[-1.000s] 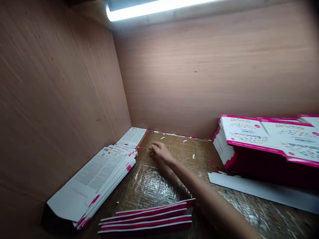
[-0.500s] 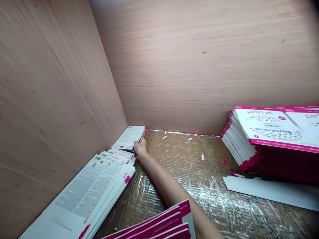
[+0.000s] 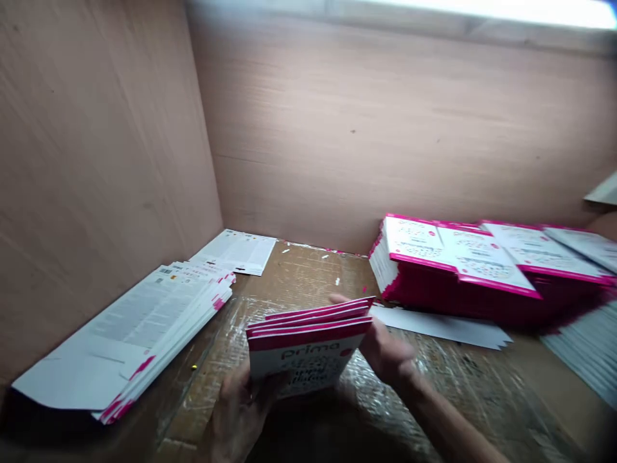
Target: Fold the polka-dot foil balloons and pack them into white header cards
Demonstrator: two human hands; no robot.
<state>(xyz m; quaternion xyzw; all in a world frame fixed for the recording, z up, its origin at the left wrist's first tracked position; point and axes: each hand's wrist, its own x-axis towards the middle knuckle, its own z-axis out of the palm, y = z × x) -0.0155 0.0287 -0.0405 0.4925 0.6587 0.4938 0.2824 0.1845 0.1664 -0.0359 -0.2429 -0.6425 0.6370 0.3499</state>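
While you're over there, how far on is that lot?

Hard to say, tbh. Approx four flat Prima cartons (image 3: 308, 350) in a small bundle are up in the person's hands, just above the table (image 3: 299, 283). Left of that bundle there's a long pile of flat cartons (image 3: 154, 321), white printed side up, w/ pink edges showing, plus a loose printed carton (image 3: 236, 252) further back.

And right of it?

Bigger spread of pink-edged cartons (image 3: 457, 263), Prima fronts up, in several stacks side by side. Looks like a fair amount already laid out, but can't tell what's finished or how much is left.

What are the hands doing, exactly?

Both closed on the bundle, one each side, not touching each other. Left hand (image 3: 236, 415) has its fingers curled round the lower left corner. Right hand (image 3: 385, 350) grips the right edge, thumb on the front, fingers behind.

Anything else near?

Long white card strip (image 3: 438, 326) on the table, just right of the bundle, below the pink stacks.
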